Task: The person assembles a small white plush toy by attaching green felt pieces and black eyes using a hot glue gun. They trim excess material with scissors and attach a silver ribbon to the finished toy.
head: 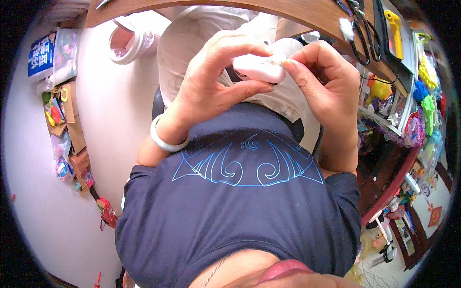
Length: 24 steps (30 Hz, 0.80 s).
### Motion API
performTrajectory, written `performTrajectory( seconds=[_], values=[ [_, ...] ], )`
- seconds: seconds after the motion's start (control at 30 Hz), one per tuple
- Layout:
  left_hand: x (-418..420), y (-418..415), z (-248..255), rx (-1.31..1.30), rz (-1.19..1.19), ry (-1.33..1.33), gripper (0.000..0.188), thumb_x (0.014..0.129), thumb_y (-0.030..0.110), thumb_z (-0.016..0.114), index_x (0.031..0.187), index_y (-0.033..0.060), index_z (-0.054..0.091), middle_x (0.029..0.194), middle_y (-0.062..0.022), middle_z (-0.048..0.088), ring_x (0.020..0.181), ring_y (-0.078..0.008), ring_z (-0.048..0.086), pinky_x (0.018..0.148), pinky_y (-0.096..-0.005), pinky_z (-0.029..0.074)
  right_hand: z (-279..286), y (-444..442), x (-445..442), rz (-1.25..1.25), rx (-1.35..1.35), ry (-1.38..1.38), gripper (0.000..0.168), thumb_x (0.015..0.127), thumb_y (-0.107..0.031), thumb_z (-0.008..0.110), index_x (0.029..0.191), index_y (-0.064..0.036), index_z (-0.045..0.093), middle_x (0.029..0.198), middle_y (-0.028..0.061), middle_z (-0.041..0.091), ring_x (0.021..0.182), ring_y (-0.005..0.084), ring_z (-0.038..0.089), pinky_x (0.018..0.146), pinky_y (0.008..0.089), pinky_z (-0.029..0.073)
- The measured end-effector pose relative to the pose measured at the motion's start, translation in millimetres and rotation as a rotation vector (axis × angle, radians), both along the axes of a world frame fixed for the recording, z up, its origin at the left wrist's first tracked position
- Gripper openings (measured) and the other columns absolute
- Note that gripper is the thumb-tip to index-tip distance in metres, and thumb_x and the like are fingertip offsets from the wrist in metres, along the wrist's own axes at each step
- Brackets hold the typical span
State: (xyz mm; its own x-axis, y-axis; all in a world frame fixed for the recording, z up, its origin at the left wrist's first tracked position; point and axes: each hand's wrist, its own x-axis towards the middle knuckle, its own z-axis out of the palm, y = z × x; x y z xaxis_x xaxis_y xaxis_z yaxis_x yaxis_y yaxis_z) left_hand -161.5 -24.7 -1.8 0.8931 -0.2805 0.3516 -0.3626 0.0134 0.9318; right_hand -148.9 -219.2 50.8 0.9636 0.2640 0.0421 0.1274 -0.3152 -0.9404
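My left hand (219, 72), with a pale bangle (168, 138) on its wrist, grips a small rounded pale-pink object (260, 69) between thumb and fingers above my lap. Dark marks show along its lower edge; its exact kind cannot be told. At its right end, my right hand (320, 77) pinches something small and pale greenish between thumb and forefinger, mostly hidden by the fingertips. Light trousers (180, 50) lie below both hands.
A wooden table edge (252, 4) curves across the top. Black-handled scissors (365, 39) and a yellow tool (394, 32) lie at upper right. A white bucket (126, 43) stands at left. Cardboard boxes (74, 122) line the left; bagged coloured materials (428, 104) crowd the right.
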Motion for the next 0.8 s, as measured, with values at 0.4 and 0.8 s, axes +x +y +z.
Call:
performTrajectory(
  seconds=[0.4, 0.8],
  values=[
    [1.5, -4.7, 0.0, -0.217, -0.001, 0.036, 0.045, 0.071, -0.003, 0.074, 0.11, 0.0028, 0.053, 0.11, -0.0085, 0.05, 0.103, -0.0183, 0.056, 0.086, -0.0277, 0.048, -1.1, -2.7, -11.3, -0.065, 0.113, -0.055, 0.006, 0.078, 0.003, 0.063, 0.082, 0.0, 0.061, 0.073, 0.006, 0.059, 0.064, 0.0091, 0.056, 0.058, 0.022, 0.045],
    [-4.3, -10.0, -0.8, -0.677, -0.003, 0.446, 0.035, 0.087, 0.011, 0.061, 0.116, 0.0085, 0.042, 0.111, -0.0095, 0.053, 0.101, -0.0186, 0.054, 0.085, -0.0332, 0.047, -4.2, 7.3, -17.2, -0.097, 0.157, -0.204, 0.016, 0.077, 0.004, 0.063, 0.092, 0.0, 0.063, 0.078, 0.0103, 0.063, 0.066, 0.0158, 0.063, 0.058, 0.0266, 0.05]
  ],
)
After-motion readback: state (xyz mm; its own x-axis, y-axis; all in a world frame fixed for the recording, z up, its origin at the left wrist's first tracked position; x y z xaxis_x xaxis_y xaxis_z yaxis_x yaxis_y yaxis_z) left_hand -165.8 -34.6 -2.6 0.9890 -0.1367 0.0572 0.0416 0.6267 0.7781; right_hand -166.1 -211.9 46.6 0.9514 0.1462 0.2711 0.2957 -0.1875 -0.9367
